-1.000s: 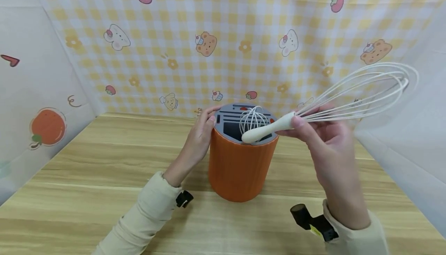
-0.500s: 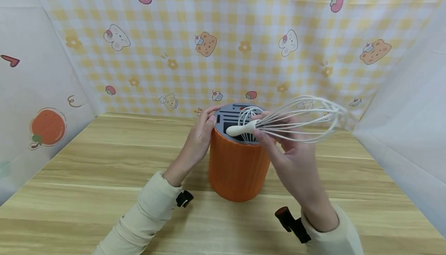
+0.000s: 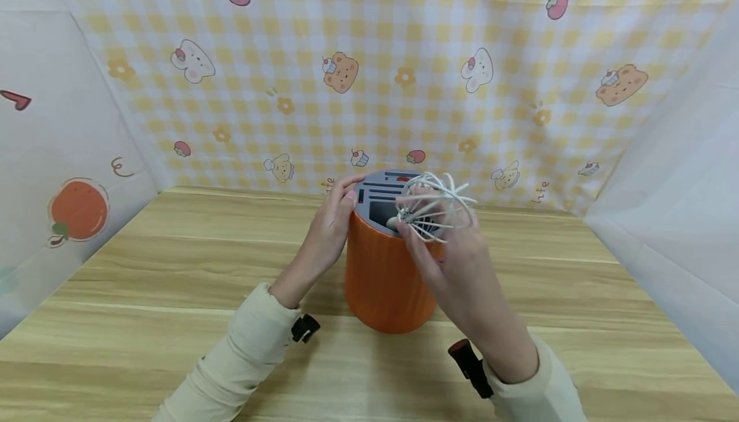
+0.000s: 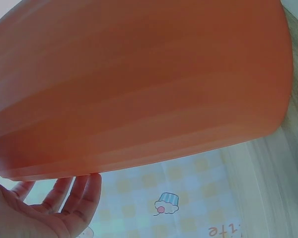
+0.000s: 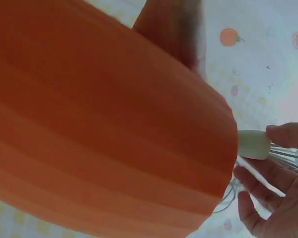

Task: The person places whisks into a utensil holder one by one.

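An orange round knife block (image 3: 389, 281) with a grey slotted top stands upright on the table. My left hand (image 3: 326, 233) rests against its upper left side, fingertips on the wall and thumb by the rim. My right hand (image 3: 462, 261) pinches a large white whisk where the handle meets the wires. The handle (image 5: 253, 144) points down into the wide dark opening (image 3: 381, 210) at the front of the top, its lower part hidden inside. The wire loops stick up towards the head camera. Behind them, a smaller whisk (image 5: 228, 198) stands in the block, wires up, mostly hidden in the head view.
Narrow slots (image 3: 378, 186) and small red marks lie on the rear of the block's top. The wood-grain table (image 3: 173, 319) meets a yellow checked cloth (image 3: 260, 88) at the back. White printed cloths hang at both sides.
My right hand has moved left over the block and brought the large whisk from a slant to nearly upright, its handle entering the opening. The left hand and block have stayed in place.
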The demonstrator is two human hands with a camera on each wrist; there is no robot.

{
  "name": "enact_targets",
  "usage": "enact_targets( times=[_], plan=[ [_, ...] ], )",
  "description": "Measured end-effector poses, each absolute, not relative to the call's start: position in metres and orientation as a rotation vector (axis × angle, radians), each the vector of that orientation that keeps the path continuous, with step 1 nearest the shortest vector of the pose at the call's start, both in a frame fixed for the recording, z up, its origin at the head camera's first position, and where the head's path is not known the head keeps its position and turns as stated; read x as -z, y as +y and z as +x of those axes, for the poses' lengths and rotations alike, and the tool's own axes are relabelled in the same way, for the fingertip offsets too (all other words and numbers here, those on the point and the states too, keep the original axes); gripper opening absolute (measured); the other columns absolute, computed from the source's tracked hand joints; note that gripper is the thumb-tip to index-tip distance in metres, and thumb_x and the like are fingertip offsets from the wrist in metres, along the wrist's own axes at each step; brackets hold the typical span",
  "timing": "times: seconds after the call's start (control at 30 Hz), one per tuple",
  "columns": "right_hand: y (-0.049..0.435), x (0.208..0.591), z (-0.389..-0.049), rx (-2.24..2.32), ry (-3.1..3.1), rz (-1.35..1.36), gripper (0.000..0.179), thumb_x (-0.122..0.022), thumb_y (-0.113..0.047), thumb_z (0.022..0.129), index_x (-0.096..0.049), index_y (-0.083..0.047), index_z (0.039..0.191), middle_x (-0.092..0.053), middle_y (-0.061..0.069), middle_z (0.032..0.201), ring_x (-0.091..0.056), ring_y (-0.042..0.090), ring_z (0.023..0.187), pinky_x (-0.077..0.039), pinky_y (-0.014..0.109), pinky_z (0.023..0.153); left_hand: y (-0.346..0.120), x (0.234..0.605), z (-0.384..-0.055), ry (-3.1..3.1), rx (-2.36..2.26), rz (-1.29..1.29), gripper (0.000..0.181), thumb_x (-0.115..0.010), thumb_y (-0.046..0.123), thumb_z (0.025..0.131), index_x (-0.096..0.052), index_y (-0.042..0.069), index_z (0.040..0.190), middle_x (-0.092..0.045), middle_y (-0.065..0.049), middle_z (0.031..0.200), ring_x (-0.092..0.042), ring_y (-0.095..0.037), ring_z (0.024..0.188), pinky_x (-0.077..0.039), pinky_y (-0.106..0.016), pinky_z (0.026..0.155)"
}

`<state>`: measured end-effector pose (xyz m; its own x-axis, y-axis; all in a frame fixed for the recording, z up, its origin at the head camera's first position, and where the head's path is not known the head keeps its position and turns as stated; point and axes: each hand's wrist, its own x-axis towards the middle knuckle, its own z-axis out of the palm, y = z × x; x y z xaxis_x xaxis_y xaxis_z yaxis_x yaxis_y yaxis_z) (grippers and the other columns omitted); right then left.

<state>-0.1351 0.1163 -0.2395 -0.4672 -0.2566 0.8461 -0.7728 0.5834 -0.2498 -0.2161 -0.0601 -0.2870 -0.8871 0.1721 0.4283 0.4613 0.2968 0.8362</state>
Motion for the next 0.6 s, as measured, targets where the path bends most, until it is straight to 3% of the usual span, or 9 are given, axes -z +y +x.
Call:
enact_targets(
  times=[0.07, 0.2, 0.33, 0.6],
  plan=[
    [0.1162, 0.2398, -0.1351, -0.725, -2.022, 0.772, 0.044, -0.073, -0.006, 0.076, -0.054, 0.002, 0.115, -0.062, 0.011, 0.110, -0.053, 0.026, 0.104, -0.035, 0.035, 0.084, -0.0607, 0.2870, -0.2161, -2.310, 1.619, -0.579, 0.043, -0.026, 0.036, 0.098, -0.039, 0.021, 0.137, -0.052, -0.004, 0.127, -0.049, -0.018, 0.114, -0.042, -0.042, 0.098],
    [0.1149, 0.2406, -0.1351, -0.607, -2.029, 0.705, 0.043, -0.077, -0.013, 0.074, -0.056, 0.002, 0.108, -0.060, 0.013, 0.099, -0.051, 0.028, 0.087, -0.030, 0.035, 0.071, -0.0612, 0.2867, -0.2158, -2.304, 1.619, -0.584, 0.043, -0.027, 0.035, 0.099, -0.039, 0.021, 0.137, -0.051, -0.003, 0.128, -0.049, -0.018, 0.115, -0.041, -0.041, 0.099],
    [0.1140, 0.2411, -0.1353, -0.519, -1.998, 0.674, 0.045, -0.078, -0.018, 0.073, -0.057, 0.003, 0.107, -0.061, 0.014, 0.091, -0.048, 0.030, 0.082, -0.030, 0.038, 0.069, -0.0609, 0.2867, -0.2159, -2.295, 1.631, -0.596, 0.043, -0.027, 0.034, 0.099, -0.039, 0.019, 0.137, -0.052, -0.005, 0.128, -0.050, -0.019, 0.113, -0.042, -0.041, 0.098],
    [0.1154, 0.2400, -0.1325, -0.403, -1.994, 0.666, 0.045, -0.075, -0.021, 0.076, -0.061, 0.002, 0.113, -0.063, 0.014, 0.099, -0.049, 0.033, 0.088, -0.031, 0.041, 0.069, -0.0599, 0.2865, -0.2165, -2.294, 1.624, -0.598, 0.041, -0.027, 0.034, 0.099, -0.040, 0.022, 0.136, -0.053, -0.005, 0.123, -0.051, -0.019, 0.110, -0.043, -0.040, 0.096]
  ],
)
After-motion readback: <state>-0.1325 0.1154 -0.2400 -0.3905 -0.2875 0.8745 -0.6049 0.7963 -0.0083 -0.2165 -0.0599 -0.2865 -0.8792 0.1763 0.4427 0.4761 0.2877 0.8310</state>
